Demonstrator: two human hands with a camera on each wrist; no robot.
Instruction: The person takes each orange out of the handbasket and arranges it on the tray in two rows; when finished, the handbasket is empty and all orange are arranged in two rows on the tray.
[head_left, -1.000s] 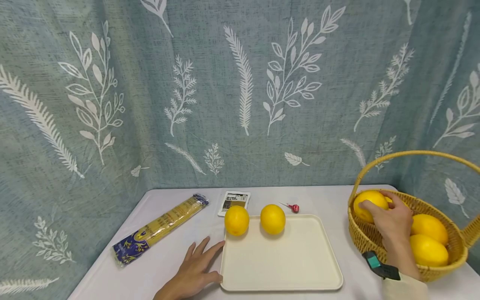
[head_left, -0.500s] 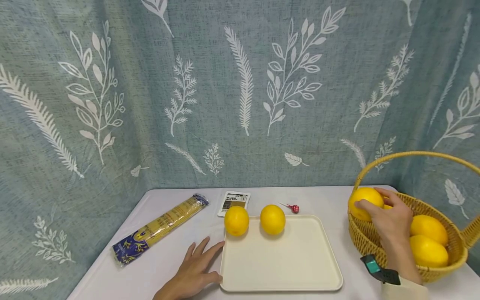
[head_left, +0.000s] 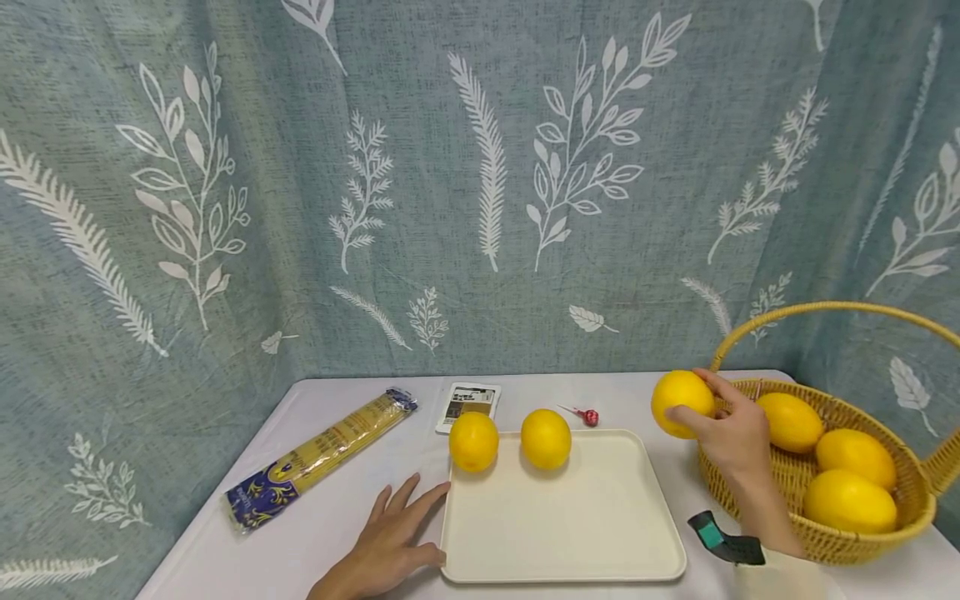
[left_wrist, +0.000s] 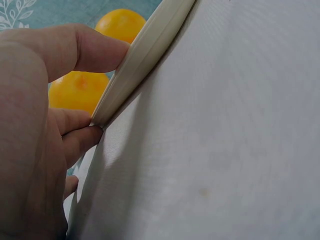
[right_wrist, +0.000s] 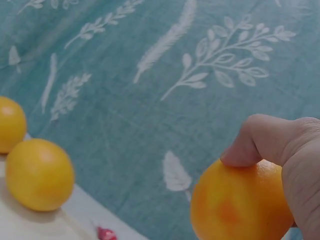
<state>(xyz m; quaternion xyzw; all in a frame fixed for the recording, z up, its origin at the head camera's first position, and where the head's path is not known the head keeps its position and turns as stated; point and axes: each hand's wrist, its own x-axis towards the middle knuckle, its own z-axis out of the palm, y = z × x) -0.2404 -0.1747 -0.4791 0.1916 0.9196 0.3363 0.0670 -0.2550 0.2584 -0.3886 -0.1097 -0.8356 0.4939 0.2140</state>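
My right hand (head_left: 731, 433) grips a yellow-orange orange (head_left: 677, 403), held up just left of the wicker basket (head_left: 731, 492). In the right wrist view the thumb (right_wrist: 250, 142) presses on top of that orange. Two more oranges stand at the far edge of the cream tray (head_left: 562, 529), one (head_left: 473, 442) at its far left corner and the other (head_left: 546, 439) to the right of it. My left hand (head_left: 393, 533) lies flat by the tray's left side, thumb and fingertips touching the rim (left_wrist: 132, 62). Several oranges (head_left: 851, 500) lie inside the basket.
A long spaghetti packet (head_left: 322, 458) lies slanted on the left of the white-covered table. Behind the tray are a small white packet (head_left: 461, 402) and a red lollipop (head_left: 591, 417). The basket's tall handle (head_left: 832, 306) arches over it. A patterned blue-green curtain (head_left: 420, 208) closes off the back.
My right hand has lifted the orange out of the basket and moved it left past the rim, uncovering another orange inside. My left hand has stayed by the tray.
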